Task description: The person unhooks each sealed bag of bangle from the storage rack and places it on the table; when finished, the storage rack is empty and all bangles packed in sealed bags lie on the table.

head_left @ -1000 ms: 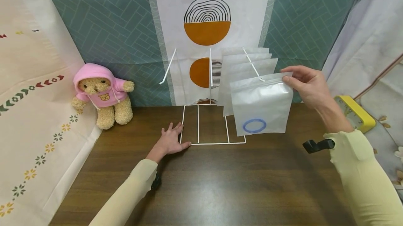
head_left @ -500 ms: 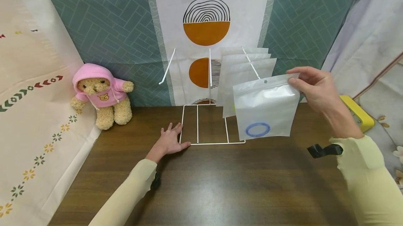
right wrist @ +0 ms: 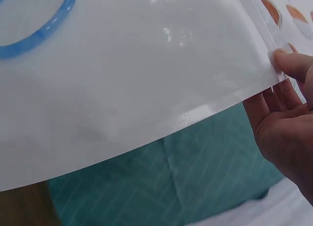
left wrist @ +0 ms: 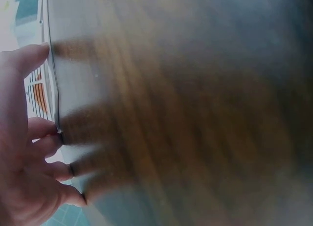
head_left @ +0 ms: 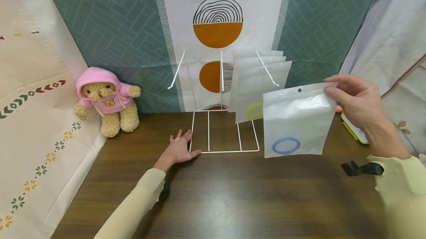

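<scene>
My right hand (head_left: 361,102) pinches the top right corner of a clear-fronted zip bag (head_left: 296,120) with a blue ring (head_left: 286,145) inside. A small hang hole shows near the bag's top edge, and the bag hangs in the air in front and to the right of the rack's prong (head_left: 267,69). In the right wrist view, thumb and fingers grip the bag's (right wrist: 146,79) corner. My left hand (head_left: 179,148) rests with spread fingers on the left front corner of the white wire rack's base (head_left: 229,152). Several more bags (head_left: 259,83) hang on the right prong, the front one holding a yellow-green ring (head_left: 254,111).
The rack's middle prong (head_left: 222,72) and left prong (head_left: 177,70) carry nothing. A teddy bear (head_left: 108,100) in a pink hoodie sits at the left. Behind my right hand is a partly hidden yellow-edged clock (head_left: 354,130). Patterned cloth (head_left: 133,28) hangs behind the brown table (head_left: 213,194).
My right hand has drawn the bag with the blue ring off the prong's tip, then moved it right and toward me. The yellow-green ring has come into view. My left hand stays put.
</scene>
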`<state>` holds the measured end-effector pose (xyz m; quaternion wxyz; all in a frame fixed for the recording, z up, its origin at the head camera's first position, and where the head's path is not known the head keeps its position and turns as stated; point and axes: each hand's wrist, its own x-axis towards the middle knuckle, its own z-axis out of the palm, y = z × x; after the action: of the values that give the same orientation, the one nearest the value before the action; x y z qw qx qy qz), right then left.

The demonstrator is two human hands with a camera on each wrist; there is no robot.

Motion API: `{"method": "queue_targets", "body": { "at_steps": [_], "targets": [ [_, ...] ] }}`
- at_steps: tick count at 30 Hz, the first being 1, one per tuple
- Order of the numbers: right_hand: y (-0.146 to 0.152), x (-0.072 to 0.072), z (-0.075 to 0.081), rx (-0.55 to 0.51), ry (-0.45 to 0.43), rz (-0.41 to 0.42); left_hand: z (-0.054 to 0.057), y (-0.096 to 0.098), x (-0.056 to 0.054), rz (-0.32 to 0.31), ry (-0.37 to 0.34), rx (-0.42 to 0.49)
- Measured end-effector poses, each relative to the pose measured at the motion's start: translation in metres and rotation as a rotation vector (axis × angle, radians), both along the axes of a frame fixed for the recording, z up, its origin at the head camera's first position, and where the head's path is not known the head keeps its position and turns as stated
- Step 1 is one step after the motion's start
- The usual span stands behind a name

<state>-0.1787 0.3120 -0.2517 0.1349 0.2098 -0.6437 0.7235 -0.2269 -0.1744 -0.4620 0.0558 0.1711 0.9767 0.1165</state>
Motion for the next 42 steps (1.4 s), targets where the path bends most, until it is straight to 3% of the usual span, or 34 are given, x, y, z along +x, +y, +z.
{"method": "queue_targets", "body": {
  "at_steps": [3,8,16,19,23,28,30,37,42],
  "targets": [
    [0.014,0.001,-0.01,-0.071,0.056,0.053,-0.001,-0.002,0.0,0.0,0.0,0.003],
    [0.034,0.001,-0.024,-0.123,0.068,0.037,-0.003,-0.006,0.0,0.007,0.008,0.009],
    [0.062,-0.001,-0.038,-0.067,-0.092,-0.163,-0.003,-0.011,0.001,0.016,-0.005,0.01],
    [0.072,-0.005,-0.042,0.054,-0.182,-0.252,-0.002,-0.011,0.001,0.022,-0.006,0.008],
    [0.085,-0.015,-0.046,0.359,-0.318,-0.394,-0.002,-0.01,0.001,0.021,-0.003,0.004],
    [0.1,-0.036,-0.057,0.388,-0.435,-0.327,-0.001,-0.007,0.002,0.012,0.011,-0.006],
    [0.105,-0.046,-0.061,0.396,-0.441,-0.311,-0.001,-0.006,0.002,0.005,0.017,-0.01],
    [0.106,-0.078,-0.073,0.619,-0.424,-0.364,-0.002,-0.001,-0.001,-0.003,0.02,-0.011],
    [0.104,-0.098,-0.093,0.787,-0.415,-0.385,0.001,0.0,-0.001,-0.005,0.017,-0.01]
  ]
}}
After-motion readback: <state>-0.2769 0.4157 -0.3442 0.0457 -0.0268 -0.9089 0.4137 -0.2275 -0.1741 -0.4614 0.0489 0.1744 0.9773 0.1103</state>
